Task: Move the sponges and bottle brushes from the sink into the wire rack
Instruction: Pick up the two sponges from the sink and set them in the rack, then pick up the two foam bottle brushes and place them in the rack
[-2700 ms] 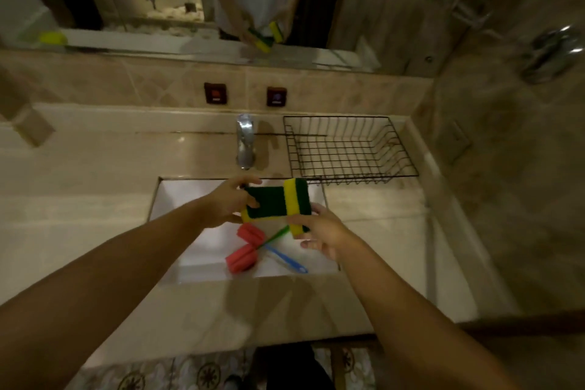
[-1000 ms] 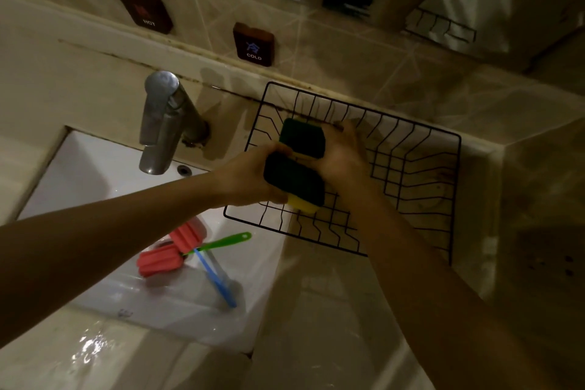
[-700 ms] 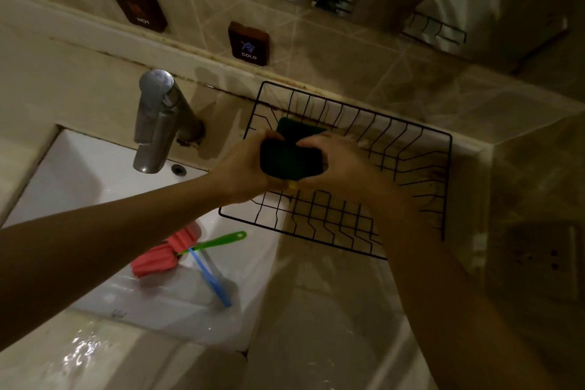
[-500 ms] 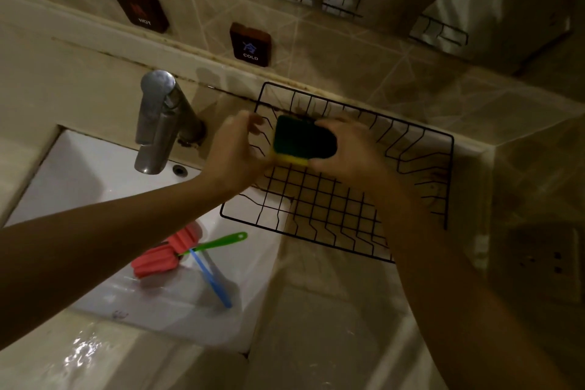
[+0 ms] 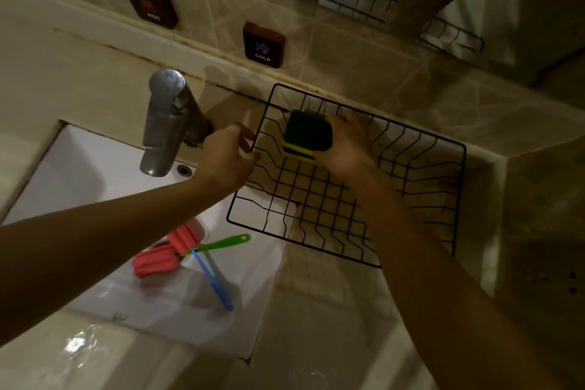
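My right hand grips a stack of green and yellow sponges inside the black wire rack, near its back left corner. Whether the sponges rest on the rack's floor I cannot tell. My left hand hovers at the rack's left edge with fingers apart and nothing in it. In the white sink lie two bottle brushes with red ribbed heads, one with a green handle, the other with a blue handle.
A chrome tap stands over the sink just left of my left hand. Brown HOT and COLD buttons sit on the tiled back wall. A mirror runs above. The beige counter is wet at the front left.
My left hand has let go of the sponges and drawn back to the rack's left edge. My right hand alone has carried them deeper toward the rack's back left corner.
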`<state>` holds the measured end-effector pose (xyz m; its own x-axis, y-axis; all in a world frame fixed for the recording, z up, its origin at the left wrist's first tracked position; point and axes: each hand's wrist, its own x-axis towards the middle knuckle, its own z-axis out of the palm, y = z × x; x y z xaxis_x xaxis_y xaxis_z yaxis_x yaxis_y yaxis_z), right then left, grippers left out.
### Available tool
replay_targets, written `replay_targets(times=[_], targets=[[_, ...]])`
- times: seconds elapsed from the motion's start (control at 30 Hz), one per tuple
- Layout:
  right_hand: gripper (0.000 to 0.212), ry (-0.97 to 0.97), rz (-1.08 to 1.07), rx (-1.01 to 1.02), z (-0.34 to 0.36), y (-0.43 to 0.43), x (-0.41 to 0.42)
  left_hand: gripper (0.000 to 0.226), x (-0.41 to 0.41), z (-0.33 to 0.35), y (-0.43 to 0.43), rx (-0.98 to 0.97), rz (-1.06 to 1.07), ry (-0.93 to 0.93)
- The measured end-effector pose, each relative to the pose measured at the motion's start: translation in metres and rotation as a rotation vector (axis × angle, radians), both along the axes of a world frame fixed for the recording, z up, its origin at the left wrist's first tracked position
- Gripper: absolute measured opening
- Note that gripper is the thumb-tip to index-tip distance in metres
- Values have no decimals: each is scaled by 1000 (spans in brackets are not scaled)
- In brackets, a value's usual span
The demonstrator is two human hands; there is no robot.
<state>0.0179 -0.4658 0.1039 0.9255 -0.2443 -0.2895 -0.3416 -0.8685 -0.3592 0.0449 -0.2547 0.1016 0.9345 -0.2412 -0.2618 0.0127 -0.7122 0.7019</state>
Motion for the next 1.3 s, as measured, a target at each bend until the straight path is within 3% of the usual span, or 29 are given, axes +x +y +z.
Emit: replay_targets(times=[0.1, 0.2, 0.27, 0.37, 0.47, 0.6, 0.77, 0.9, 1.0, 1.17, 1.23, 1.3], targets=[[57, 77, -1, -30, 10, 6, -1, 32, 0, 0, 2, 4, -10, -9], [69, -94, -85, 82, 42, 17, -8, 24, -7, 3, 13, -18, -1, -1], [50, -172, -75, 347, 73, 35, -22, 25, -19, 5, 29, -50, 29, 60], [26, 118, 139, 641, 94, 88, -55, 23, -48, -1, 63, -8, 138, 235], [23, 304, 341, 524, 57, 145, -84, 20, -84, -19, 102, 10, 316, 552], [20, 420, 301, 397, -15, 190, -98, 9, -122, -51, 134, -206, 712, 920], [21, 466, 409, 160, -87, 220, -98, 9, -137, -86, 139, -379, 814, 1039], [56, 623, 494, -4, -124, 225, -106, 18, -133, -99, 133, -528, 790, 1079], [45, 669, 378, 111, -132, 228, -108, 34, -133, -105, 133, -547, 767, 1108], [29, 903, 236, 357, -124, 229, -110, 36, -136, -100, 140, -542, 755, 1150], [27, 885, 228, 425, -120, 230, -117, 40, -141, -99, 141, -484, 683, 1131], [27, 841, 153, 508, -115, 233, -125, 30, -148, -96, 142, -442, 677, 1083]])
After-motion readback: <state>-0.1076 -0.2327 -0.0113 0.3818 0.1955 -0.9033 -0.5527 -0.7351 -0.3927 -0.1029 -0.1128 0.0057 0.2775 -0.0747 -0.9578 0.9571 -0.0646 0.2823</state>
